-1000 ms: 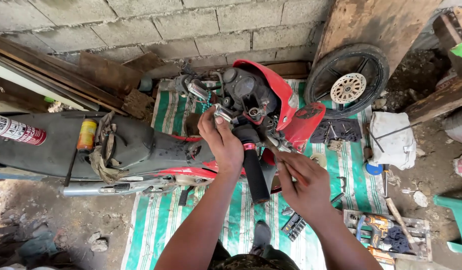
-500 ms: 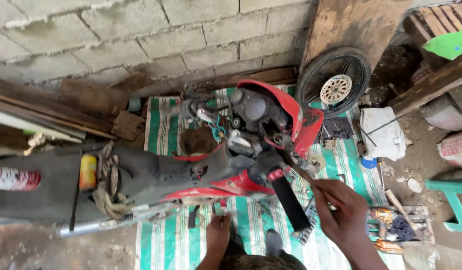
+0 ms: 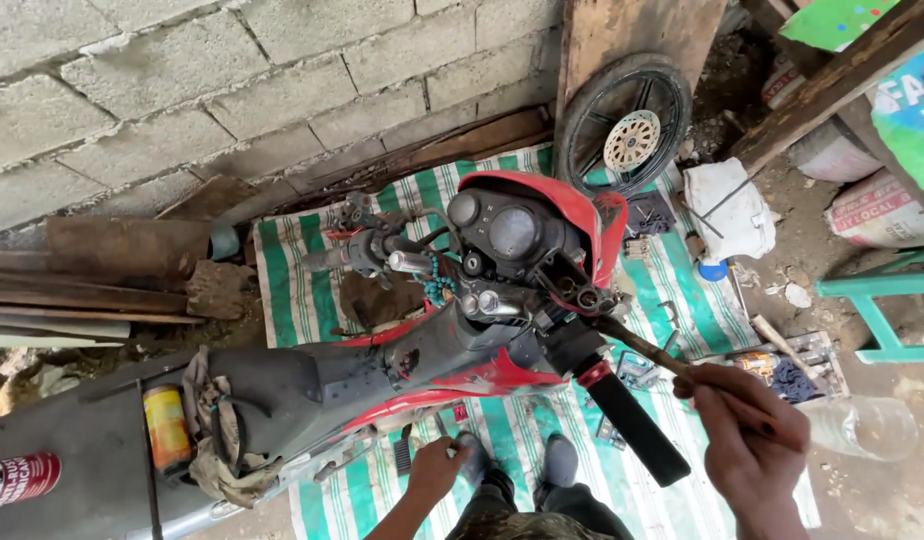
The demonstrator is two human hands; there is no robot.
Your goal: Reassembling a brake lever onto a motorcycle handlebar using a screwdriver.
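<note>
A red and black motorcycle point(image 3: 482, 360) stands on a green-and-white striped mat point(image 3: 292, 280), seen from above. My right hand point(image 3: 752, 440) grips a long dark-shafted tool point(image 3: 642, 345) whose tip rests at the right handlebar mount near the instrument cluster point(image 3: 512, 235). The black right handlebar grip point(image 3: 637, 430) sticks out just left of that hand. My left hand point(image 3: 437, 468) hangs low beside the bike's side, fingers curled, holding nothing I can see.
A loose wheel point(image 3: 622, 125) leans on a board by the block wall. A white sack point(image 3: 727, 210), a tray of tools point(image 3: 782, 365), a green stool point(image 3: 882, 300) and a clear bottle point(image 3: 862, 425) lie right. Two cans point(image 3: 167, 425) sit on the seat.
My left hand dropped from the handlebar area to beside the bike's side. My right hand shifted right and lower, with the tool's tip now at the handlebar mount. The view tilted.
</note>
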